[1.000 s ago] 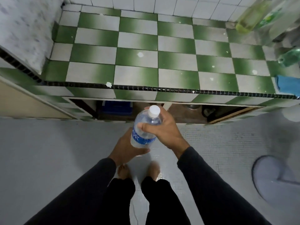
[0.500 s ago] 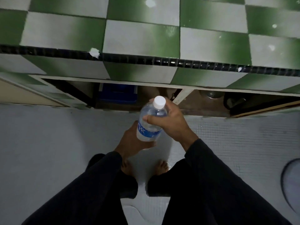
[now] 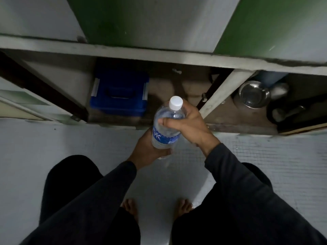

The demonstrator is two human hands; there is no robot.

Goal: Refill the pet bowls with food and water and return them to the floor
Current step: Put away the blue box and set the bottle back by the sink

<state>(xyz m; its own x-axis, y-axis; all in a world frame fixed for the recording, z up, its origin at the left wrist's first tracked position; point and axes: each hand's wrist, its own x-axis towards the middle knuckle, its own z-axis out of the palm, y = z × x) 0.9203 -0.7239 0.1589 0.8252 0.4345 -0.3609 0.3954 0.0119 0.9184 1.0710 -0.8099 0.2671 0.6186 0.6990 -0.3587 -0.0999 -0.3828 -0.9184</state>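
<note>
Water step in hand, I judge; left hand (image 3: 150, 149) and right hand (image 3: 184, 124) both clamp the capped bottle (image 3: 166, 128); next, uncapping; steel bowl (image 3: 254, 94) sits right of the bottle.

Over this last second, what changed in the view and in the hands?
The head camera dropped toward the open under-counter shelf, bringing the steel bowl into view. Unchanged: left hand grips the base of the capped clear plastic water bottle, right hand its shoulder.
</note>
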